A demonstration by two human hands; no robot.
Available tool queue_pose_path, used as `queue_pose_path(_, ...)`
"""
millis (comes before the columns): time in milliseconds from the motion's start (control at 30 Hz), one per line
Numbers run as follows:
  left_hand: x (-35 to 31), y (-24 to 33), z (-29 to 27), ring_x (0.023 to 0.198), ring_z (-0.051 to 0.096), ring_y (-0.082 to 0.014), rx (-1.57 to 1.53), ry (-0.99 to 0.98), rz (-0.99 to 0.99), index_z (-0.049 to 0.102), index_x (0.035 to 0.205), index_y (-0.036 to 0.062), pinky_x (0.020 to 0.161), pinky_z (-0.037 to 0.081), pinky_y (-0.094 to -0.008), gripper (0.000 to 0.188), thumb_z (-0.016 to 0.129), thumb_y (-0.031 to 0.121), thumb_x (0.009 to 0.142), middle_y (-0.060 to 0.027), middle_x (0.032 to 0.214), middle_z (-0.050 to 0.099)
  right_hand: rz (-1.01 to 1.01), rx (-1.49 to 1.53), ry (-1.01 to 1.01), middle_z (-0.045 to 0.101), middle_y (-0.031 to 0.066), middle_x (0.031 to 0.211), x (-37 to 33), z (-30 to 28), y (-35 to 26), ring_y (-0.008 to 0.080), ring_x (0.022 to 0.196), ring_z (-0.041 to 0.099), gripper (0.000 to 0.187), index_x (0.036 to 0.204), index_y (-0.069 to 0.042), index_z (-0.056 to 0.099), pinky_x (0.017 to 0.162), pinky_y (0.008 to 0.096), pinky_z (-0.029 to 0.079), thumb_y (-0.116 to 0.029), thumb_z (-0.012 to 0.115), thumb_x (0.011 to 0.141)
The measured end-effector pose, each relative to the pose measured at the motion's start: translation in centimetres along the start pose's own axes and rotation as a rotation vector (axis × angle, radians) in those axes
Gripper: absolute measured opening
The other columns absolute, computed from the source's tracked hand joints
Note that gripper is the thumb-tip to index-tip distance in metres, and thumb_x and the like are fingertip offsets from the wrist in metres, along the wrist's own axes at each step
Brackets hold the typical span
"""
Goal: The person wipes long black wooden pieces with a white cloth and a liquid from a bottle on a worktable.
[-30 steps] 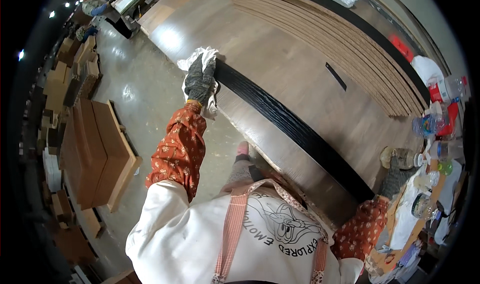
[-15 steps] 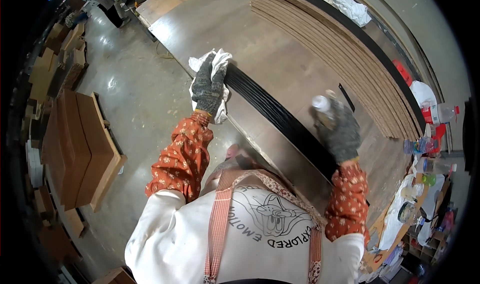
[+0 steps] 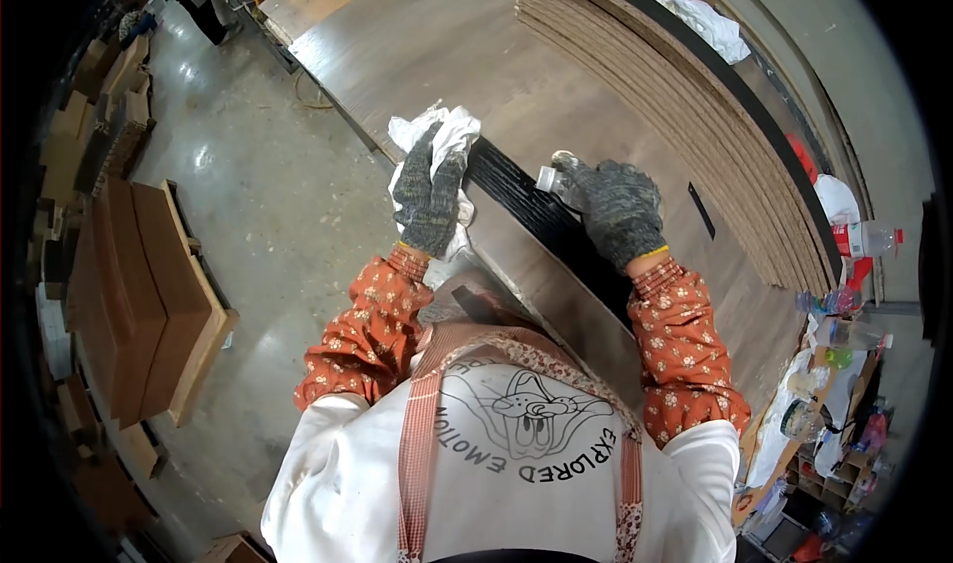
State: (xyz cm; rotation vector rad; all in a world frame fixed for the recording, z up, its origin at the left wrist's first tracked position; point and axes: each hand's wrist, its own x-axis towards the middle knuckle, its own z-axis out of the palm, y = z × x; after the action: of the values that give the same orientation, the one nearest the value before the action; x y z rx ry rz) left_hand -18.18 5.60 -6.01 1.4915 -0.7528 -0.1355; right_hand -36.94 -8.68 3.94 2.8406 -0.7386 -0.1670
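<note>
My left hand (image 3: pixel 429 194), in a grey knit glove, is closed on a crumpled white cloth (image 3: pixel 465 131) at the left end of a long, narrow black stack of strips (image 3: pixel 521 201). The strips lie slantwise on a wood-toned board surface (image 3: pixel 541 290). Just above the strips, my right hand (image 3: pixel 620 211), gloved the same way, grips a small clear bottle (image 3: pixel 553 182). Its whitish end points left toward the cloth; the rest is hidden by the fingers.
A curved-looking stack of boards (image 3: pixel 675 126) with a black top edge stands at the far right. A small black piece (image 3: pixel 702 211) lies before it. Plastic bottles (image 3: pixel 859 337) crowd the right side. Brown panels (image 3: pixel 149 305) rest on a pallet at left; a person (image 3: pixel 204 7) stands far left.
My right hand with the bottle has moved left and up along the black strips, and the bottle has tipped toward the left. My left hand and cloth have shifted slightly right.
</note>
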Motion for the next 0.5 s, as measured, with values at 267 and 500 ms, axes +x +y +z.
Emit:
queue_pose_path(267,-0.2,7.3,0.9,0.113,0.058,-0.0284,0.103,-0.265,0.225,0.058,0.124,0.0083,0.097,0.046,-0.0367,0.038,0.061,0.013,0.087,-0.0133,0.122,0.061,0.096,0.833,0.418,0.060,0.0145,0.111,-0.7,1.5,2.6,0.0327,0.097,0.061,0.057,0.134,-0.016,0.049,0.085,0.0423,0.050,-0.021,0.070,0.081)
queue_pose_path(500,-2.1,4.2,2.2,0.115,0.055,-0.0311,0.592,-0.532,0.614,0.060,0.124,0.0116,0.097,0.042,-0.0439,0.046,0.066,0.026,0.081,-0.0083,0.126,0.060,0.371,1.267,0.533,0.059,0.0116,0.118,-3.9,6.1,7.2,0.0244,0.105,0.060,0.067,0.125,0.000,0.045,0.095,0.0362,0.048,-0.014,0.081,0.071)
